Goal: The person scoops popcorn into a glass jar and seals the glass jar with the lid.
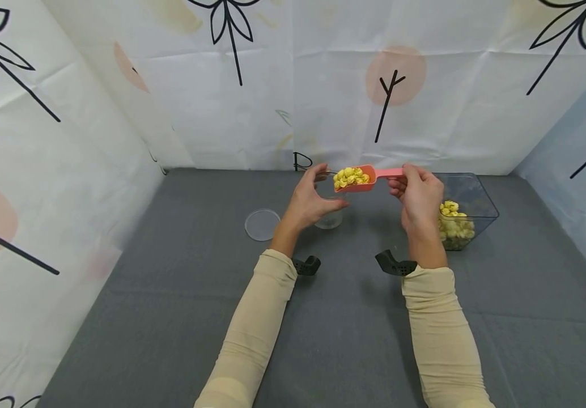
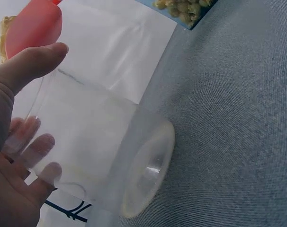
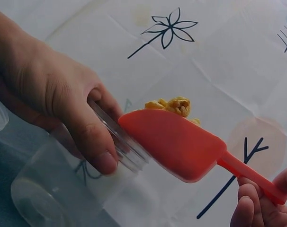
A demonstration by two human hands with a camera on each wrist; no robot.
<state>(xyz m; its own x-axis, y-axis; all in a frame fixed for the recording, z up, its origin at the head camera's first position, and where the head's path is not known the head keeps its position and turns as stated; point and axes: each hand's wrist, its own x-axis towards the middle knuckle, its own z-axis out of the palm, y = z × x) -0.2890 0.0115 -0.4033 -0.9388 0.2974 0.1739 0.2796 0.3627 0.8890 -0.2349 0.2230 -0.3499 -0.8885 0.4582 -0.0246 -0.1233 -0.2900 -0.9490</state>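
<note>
My left hand (image 1: 304, 199) grips a clear plastic jar (image 2: 96, 127) near its rim, thumb on one side and fingers on the other. The jar is see-through, and no popcorn shows inside it. My right hand (image 1: 422, 195) pinches the handle of a red scoop (image 3: 174, 142) heaped with yellow popcorn (image 1: 350, 178). The scoop's front edge is right at the jar's mouth, and in the head view it hides part of the jar. In the right wrist view the scoop lies nearly level, its bowl above the tilted-looking jar.
A clear square container (image 1: 482, 195) holding more popcorn (image 1: 455, 224) stands on the right, just past my right hand. A round clear lid (image 1: 262, 225) lies on the grey tabletop (image 1: 344, 328) left of the jar. Patterned cloth (image 1: 323, 85) hangs behind and at both sides.
</note>
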